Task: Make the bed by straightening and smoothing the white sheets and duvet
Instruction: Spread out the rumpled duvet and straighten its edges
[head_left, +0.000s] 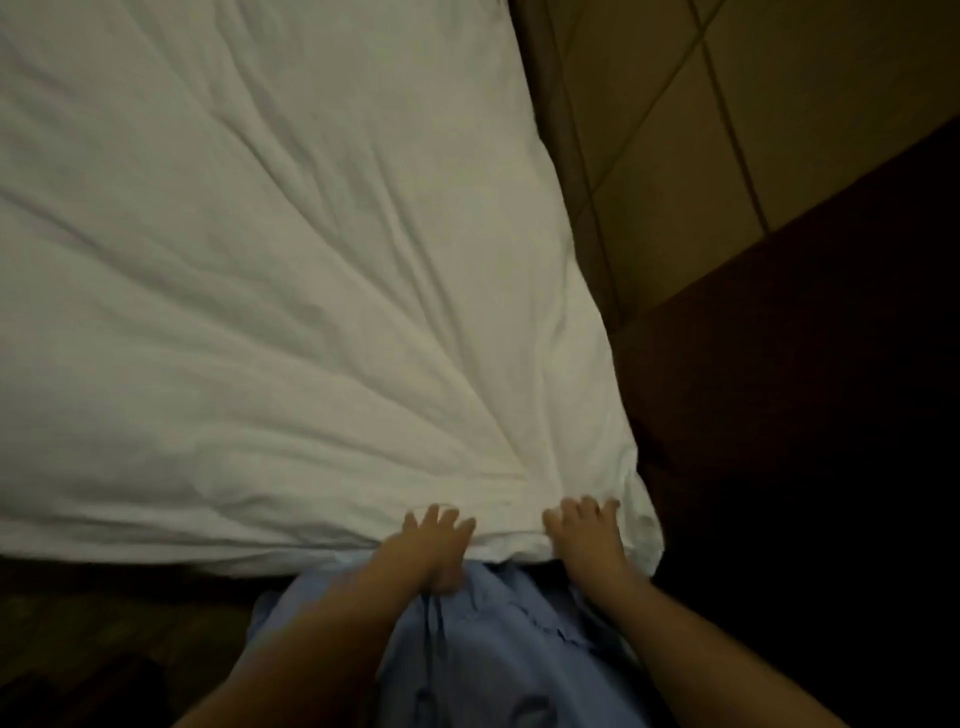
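Note:
A white duvet (270, 270) covers the bed and fills most of the view. Its creases fan out from the near right corner. My left hand (434, 535) holds the near edge, its spread fingers on top of the fabric and the thumb hidden underneath. A little to the right, close to the corner, my right hand (584, 527) holds the same edge with its fingers over the top. The image is dim and slightly blurred.
The bed's right side runs along a tiled floor (727, 130). A dark piece of furniture or a shadow (805, 389) lies at the right, beside the corner. My light blue garment (498, 649) is right against the near edge, with dark floor (104, 623) at lower left.

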